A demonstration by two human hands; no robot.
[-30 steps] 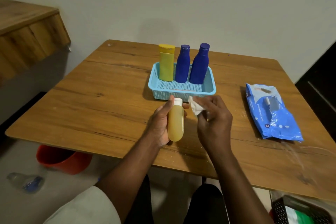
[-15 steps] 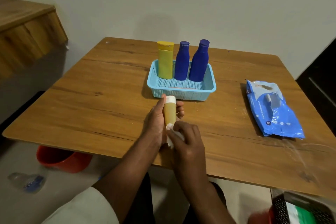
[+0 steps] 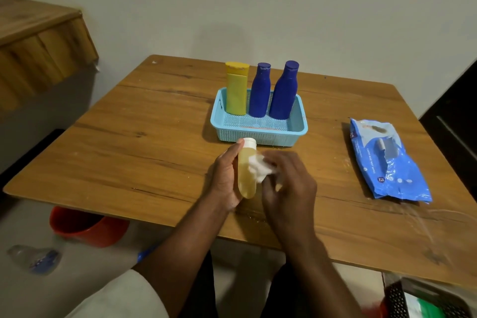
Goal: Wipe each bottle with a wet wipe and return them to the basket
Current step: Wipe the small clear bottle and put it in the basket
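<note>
Centrally, a small amber bottle [image 3: 247, 171] with a white cap is held just above the bench [image 3: 144, 152], close in front of the basket [image 3: 260, 134], cap pointing away from the person. The left hand [image 3: 227, 178] wraps it from the left side, thumb lying along the neck, so this grip is closed round the bottle. The right hand [image 3: 289, 183] pinches a crumpled white wet wipe [image 3: 259, 169] against the bottle's right flank; that hand is blurred, which suggests a rubbing stroke, though its direction cannot be read.

Behind them, the pale blue mesh basket holds three upright bottles in a row along its far wall: a yellow bottle [image 3: 236, 89] on the left, a blue bottle [image 3: 260, 91] in the middle and a taller blue bottle [image 3: 284, 91] on the right. The near half of the basket stands free, room enough for the amber one. To the right on the bench lies a blue wipes pack [image 3: 387, 160], flat and well apart from the basket.

Progress, as judged: one bottle is mid-wipe and not yet returned. Whether the three in the basket are already cleaned cannot be told from their surfaces.
</note>
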